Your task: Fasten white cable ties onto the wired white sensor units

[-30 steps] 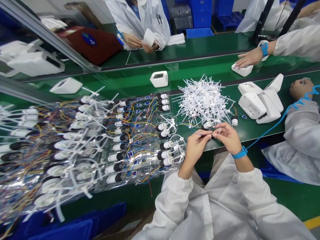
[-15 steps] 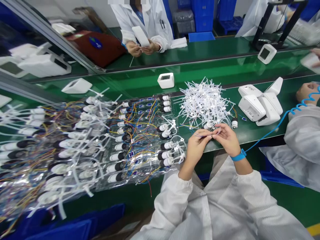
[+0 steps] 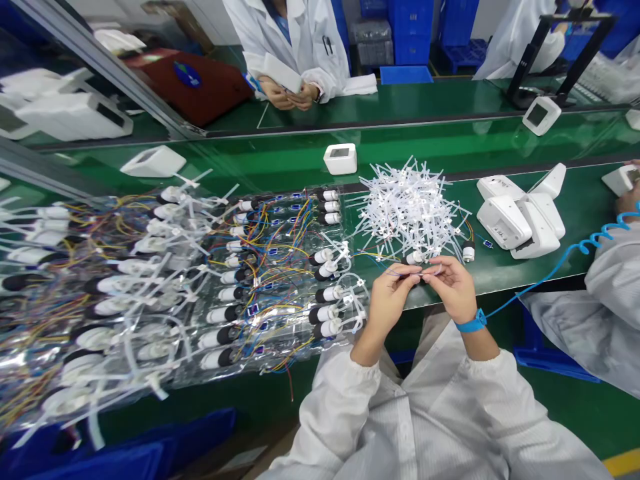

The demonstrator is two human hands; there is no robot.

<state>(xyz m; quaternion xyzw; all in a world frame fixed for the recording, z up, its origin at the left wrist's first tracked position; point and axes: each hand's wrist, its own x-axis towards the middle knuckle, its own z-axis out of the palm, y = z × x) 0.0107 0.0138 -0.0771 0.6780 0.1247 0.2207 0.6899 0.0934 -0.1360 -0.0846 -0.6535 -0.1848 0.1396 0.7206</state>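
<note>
My left hand (image 3: pixel 391 295) and my right hand (image 3: pixel 451 283) are held together just above the near edge of the green bench (image 3: pixel 505 267). Both pinch the ends of a thin bundle of coloured wires (image 3: pixel 419 272) stretched between their fingertips. A small black-and-white cylindrical part (image 3: pixel 413 257) lies on the bench right behind the fingers. Beyond it sits a heap of white cable ties (image 3: pixel 407 203). My right wrist wears a blue strap (image 3: pixel 471 324) with a coiled blue cord (image 3: pixel 575 257) leading off to the right.
Rows of wired cylindrical parts with ties (image 3: pixel 280 267) cover clear plastic to the left. White device housings (image 3: pixel 520 213) lie at the right, a small white unit (image 3: pixel 341 159) on the belt. A person's sleeve (image 3: pixel 607 313) is at right; another person (image 3: pixel 287 83) works opposite.
My hands stay pinched on the wires in nearly the same place. The neighbour's hand that rested on a white unit at the far right has withdrawn. The view has shifted slightly.
</note>
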